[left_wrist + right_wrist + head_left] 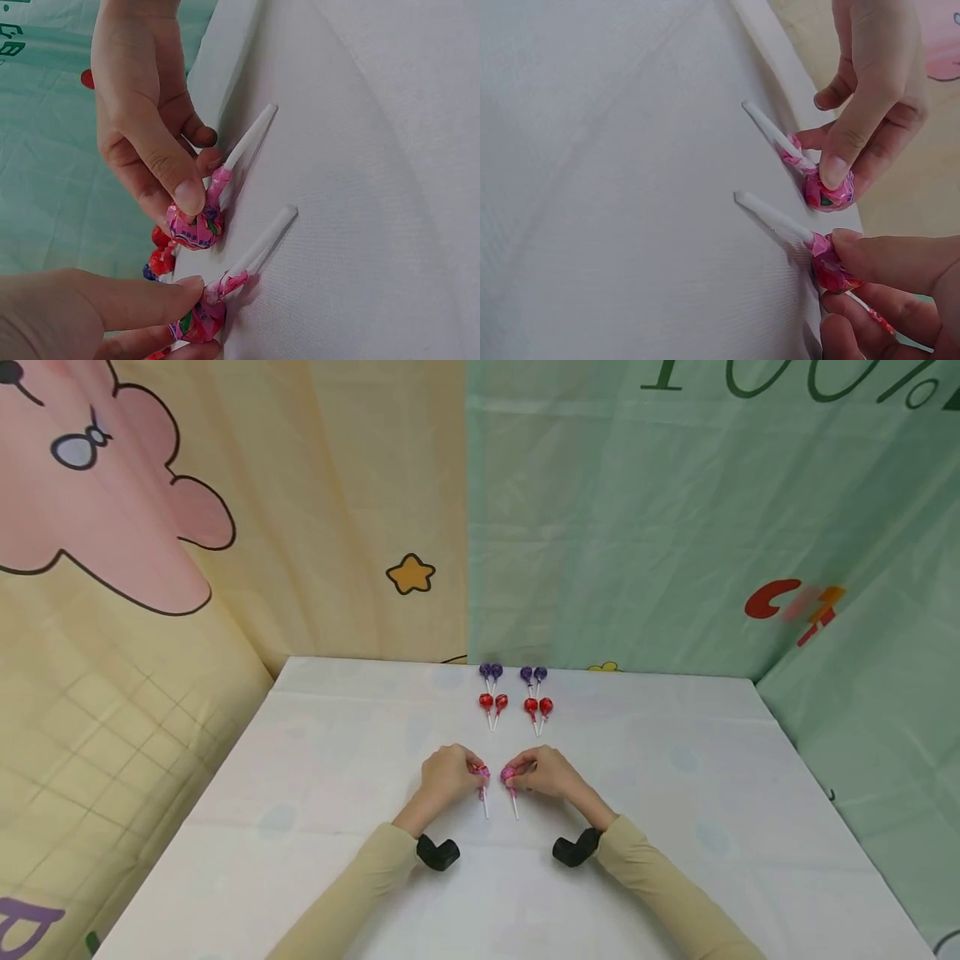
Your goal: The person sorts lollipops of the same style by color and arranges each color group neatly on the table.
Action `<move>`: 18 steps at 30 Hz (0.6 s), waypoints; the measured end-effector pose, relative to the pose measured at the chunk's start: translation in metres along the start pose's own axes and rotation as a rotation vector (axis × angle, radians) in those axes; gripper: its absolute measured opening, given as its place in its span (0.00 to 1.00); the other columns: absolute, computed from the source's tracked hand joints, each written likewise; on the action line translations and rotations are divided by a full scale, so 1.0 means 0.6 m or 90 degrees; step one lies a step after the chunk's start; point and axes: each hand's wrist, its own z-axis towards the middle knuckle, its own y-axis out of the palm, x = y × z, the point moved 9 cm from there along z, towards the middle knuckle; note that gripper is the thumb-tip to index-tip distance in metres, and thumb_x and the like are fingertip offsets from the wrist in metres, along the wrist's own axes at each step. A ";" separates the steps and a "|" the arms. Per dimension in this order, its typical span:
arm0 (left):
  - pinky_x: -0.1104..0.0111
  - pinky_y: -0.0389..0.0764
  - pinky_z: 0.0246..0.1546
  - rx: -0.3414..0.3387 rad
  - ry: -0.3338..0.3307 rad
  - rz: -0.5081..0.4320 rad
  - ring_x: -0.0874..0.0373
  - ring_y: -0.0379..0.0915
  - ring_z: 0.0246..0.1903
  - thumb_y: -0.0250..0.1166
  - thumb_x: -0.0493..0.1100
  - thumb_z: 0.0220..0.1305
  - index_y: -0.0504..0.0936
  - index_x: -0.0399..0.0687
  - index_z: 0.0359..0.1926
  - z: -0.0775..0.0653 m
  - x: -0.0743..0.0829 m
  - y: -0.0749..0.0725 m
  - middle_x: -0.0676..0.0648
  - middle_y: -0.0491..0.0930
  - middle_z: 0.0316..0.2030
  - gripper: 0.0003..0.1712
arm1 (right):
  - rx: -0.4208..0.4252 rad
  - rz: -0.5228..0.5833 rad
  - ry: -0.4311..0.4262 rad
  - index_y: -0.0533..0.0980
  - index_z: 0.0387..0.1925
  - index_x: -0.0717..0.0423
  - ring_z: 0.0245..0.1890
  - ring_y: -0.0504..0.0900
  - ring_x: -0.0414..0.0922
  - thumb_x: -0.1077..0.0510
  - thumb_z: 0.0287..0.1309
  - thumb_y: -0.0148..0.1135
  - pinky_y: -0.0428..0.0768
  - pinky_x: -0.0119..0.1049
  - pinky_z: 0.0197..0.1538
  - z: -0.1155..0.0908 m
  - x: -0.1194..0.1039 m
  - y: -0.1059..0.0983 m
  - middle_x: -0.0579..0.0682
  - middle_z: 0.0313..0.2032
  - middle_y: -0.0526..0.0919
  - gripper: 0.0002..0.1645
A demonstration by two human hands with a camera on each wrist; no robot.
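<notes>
Near the middle of the table, my left hand [448, 774] pinches a pink-wrapped lollipop [483, 772] by its candy end between thumb and fingers. Facing it, my right hand [551, 773] pinches a second pink lollipop [507, 773] the same way. A small gap separates the two candies, and both white sticks point toward me. In the left wrist view, the left lollipop [201, 324] has its stick on or just over the cloth. The right wrist view has the right lollipop [831, 264] under the thumb, its stick low over the cloth.
Beyond the hands lie two pairs of red lollipops [531, 705], with two pairs of purple lollipops [527, 673] behind them near the back edge. White cloth covers the table [337, 735]. Printed curtains [600, 527] hang behind and at the sides.
</notes>
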 end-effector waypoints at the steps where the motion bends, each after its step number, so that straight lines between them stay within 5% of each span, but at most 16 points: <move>1: 0.70 0.65 0.24 -0.002 -0.002 -0.005 0.62 0.69 0.21 0.76 0.47 0.48 0.89 0.50 0.34 0.001 -0.002 -0.001 0.54 0.81 0.21 0.11 | -0.001 -0.001 -0.003 0.84 0.39 0.55 0.21 0.73 0.37 0.55 0.51 0.72 0.71 0.30 0.26 0.001 0.000 0.000 0.46 0.30 0.86 0.13; 8: 0.71 0.67 0.23 -0.003 -0.015 -0.044 0.62 0.70 0.22 0.76 0.50 0.48 0.89 0.50 0.35 0.012 -0.013 -0.010 0.54 0.81 0.21 0.13 | -0.006 0.009 -0.006 0.84 0.39 0.55 0.22 0.75 0.38 0.53 0.50 0.72 0.73 0.31 0.27 0.010 0.008 -0.009 0.46 0.31 0.86 0.14; 18: 0.71 0.69 0.28 0.031 -0.044 -0.111 0.62 0.76 0.26 0.75 0.50 0.50 0.89 0.49 0.38 0.047 -0.027 -0.028 0.52 0.87 0.27 0.14 | 0.063 0.000 0.024 0.84 0.42 0.53 0.23 0.75 0.41 0.50 0.50 0.71 0.73 0.33 0.25 0.028 0.002 -0.045 0.47 0.30 0.85 0.18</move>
